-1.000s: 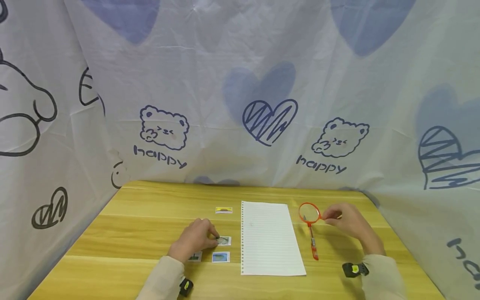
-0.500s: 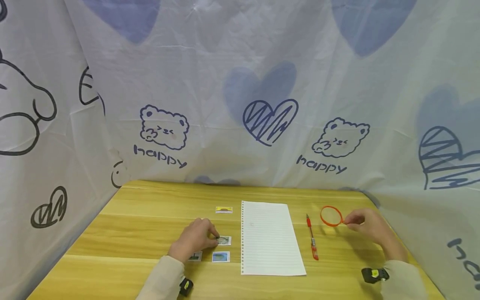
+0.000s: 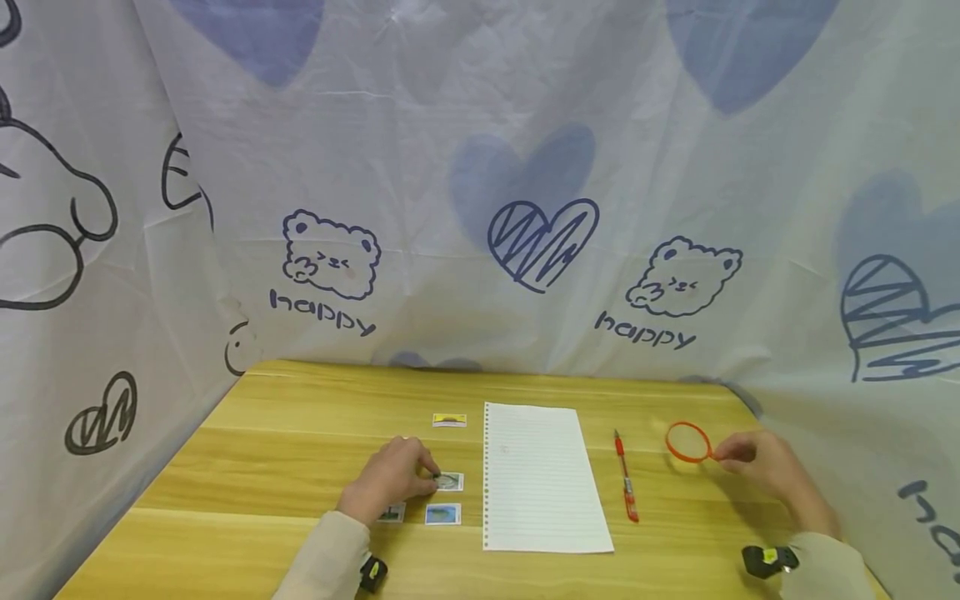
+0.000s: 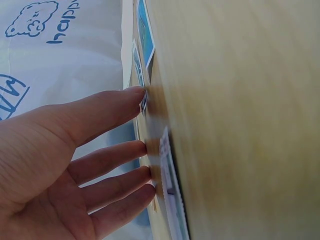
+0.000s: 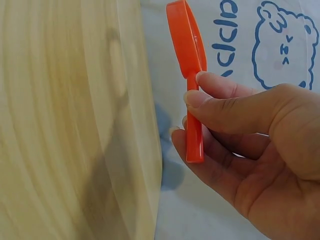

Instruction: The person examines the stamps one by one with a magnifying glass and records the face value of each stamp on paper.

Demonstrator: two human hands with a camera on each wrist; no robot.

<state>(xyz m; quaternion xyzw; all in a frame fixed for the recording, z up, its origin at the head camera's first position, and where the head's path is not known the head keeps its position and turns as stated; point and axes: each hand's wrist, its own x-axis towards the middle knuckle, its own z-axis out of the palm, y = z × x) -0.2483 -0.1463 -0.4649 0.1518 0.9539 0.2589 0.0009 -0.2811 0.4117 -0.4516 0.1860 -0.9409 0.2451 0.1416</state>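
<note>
My right hand [image 3: 759,458] pinches the short handle of an orange magnifying glass [image 3: 688,442] between thumb and fingers. In the right wrist view, the magnifying glass [image 5: 194,125] is raised over the table, its round frame seen nearly edge-on. My left hand [image 3: 393,475] rests at the table on the left, fingers fairly straight. Its fingertips touch a grey-green stamp [image 3: 450,482], partly covered by them. Just in front lies a blue stamp [image 3: 443,514]; another stamp [image 3: 392,513] is half hidden under the hand. A yellow stamp [image 3: 449,420] lies farther back.
A lined sheet of paper [image 3: 546,479] with punched holes lies mid-table. To its right is a red pen [image 3: 626,477], tip pointing away. The wooden table [image 3: 247,467] ends at a white printed cloth [image 3: 427,167] hanging behind and at the sides.
My right hand has moved right with the magnifying glass, away from above the pen, so the whole pen now shows. My left hand has stayed in place on the stamp.
</note>
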